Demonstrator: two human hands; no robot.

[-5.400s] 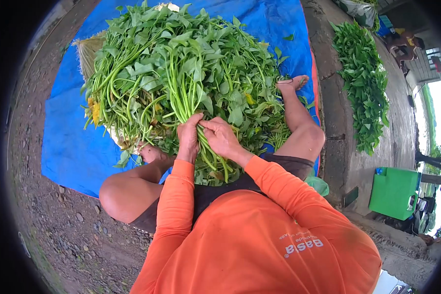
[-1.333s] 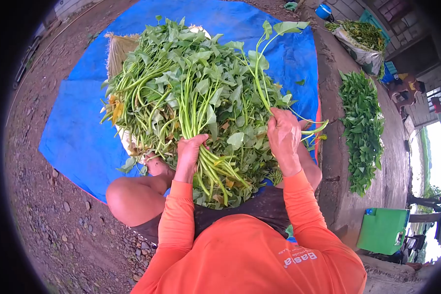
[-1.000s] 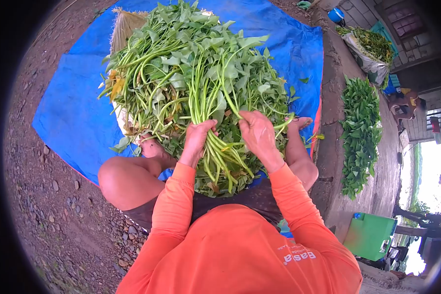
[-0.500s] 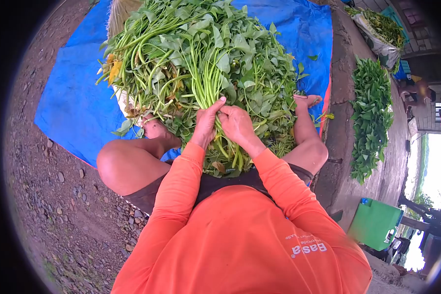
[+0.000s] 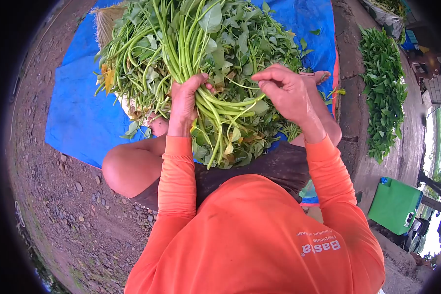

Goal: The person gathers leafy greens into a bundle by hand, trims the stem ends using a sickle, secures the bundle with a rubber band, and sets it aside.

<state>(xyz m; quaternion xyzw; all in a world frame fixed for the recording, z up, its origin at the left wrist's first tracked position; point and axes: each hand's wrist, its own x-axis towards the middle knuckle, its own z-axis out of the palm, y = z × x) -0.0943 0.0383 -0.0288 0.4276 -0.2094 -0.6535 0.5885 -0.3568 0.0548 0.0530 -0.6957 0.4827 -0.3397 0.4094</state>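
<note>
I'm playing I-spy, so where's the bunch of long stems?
In the head view, the bunch is mostly left of centre, in the left hand, over the leafy pile.

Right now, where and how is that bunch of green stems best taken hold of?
Probably around its bare middle, where the left hand already grips, coming from the side of the orange shirt. There the bunch of green stems narrows to a neck; beyond it the leaves spread, and nearer the shirt the stem ends fan out loosely.
</note>
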